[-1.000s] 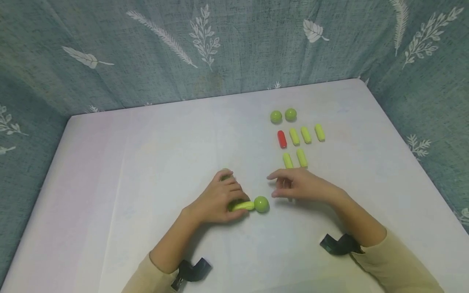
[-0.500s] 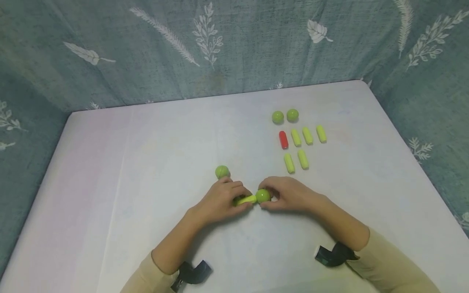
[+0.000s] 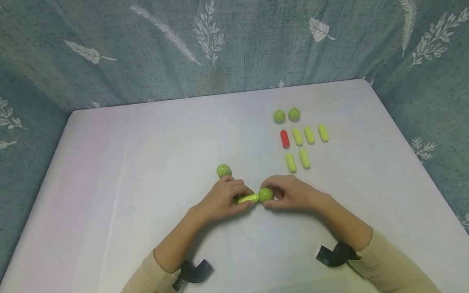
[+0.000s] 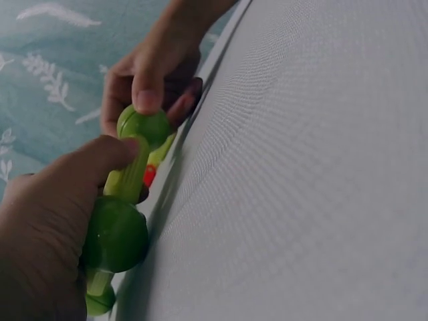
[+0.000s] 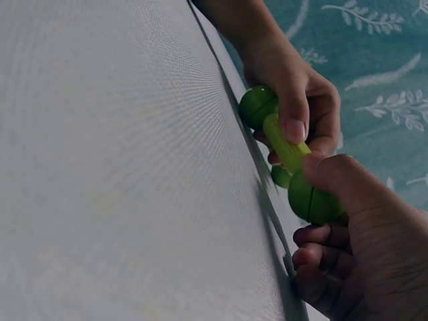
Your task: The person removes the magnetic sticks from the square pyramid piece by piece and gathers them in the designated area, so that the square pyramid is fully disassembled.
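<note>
My left hand pinches a yellow-green rod between thumb and fingers. A green ball sits against the rod's right end, held between the thumb and fingers of my right hand. In the left wrist view, a larger-looking green ball joins the rod's other end, partly behind the left hand. Beyond it a second rod leads to another ball. From the head view, one green ball shows just past the left fingers; the rod leading to it is hidden.
At the right rear of the white table lie two green balls, a red rod and several yellow-green rods. A patterned blue-green curtain hangs behind the table and along its sides.
The right hand has come left from beside the rods and taken hold of the ball at the rod's end. Left hand and joined pieces have shifted slightly, uncovering the far ball.
</note>
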Action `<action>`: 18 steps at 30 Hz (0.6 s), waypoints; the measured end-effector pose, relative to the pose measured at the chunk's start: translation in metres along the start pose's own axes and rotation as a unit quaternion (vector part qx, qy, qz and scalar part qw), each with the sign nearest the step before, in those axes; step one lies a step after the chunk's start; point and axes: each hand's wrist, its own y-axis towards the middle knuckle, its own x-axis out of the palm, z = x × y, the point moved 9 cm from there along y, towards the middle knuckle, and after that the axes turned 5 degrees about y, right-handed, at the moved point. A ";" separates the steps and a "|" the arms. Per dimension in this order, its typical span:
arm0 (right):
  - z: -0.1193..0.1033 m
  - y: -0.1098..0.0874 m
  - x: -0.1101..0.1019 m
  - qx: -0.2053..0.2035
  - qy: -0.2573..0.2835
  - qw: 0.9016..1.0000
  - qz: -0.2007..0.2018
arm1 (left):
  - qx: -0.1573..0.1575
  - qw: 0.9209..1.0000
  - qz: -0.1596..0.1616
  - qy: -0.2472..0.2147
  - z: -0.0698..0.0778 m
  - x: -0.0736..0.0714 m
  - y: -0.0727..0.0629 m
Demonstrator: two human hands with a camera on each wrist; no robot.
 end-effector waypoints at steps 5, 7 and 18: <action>-0.001 0.000 -0.002 -0.006 0.006 1.000 -0.010 | 0.009 1.000 0.016 0.005 0.002 -0.001 -0.001; -0.002 -0.001 -0.003 -0.008 0.007 1.000 -0.012 | 0.009 1.000 0.021 0.010 0.004 -0.001 -0.001; 0.000 -0.014 -0.044 0.010 0.025 0.999 0.045 | 0.027 0.996 0.046 0.069 0.006 -0.009 -0.002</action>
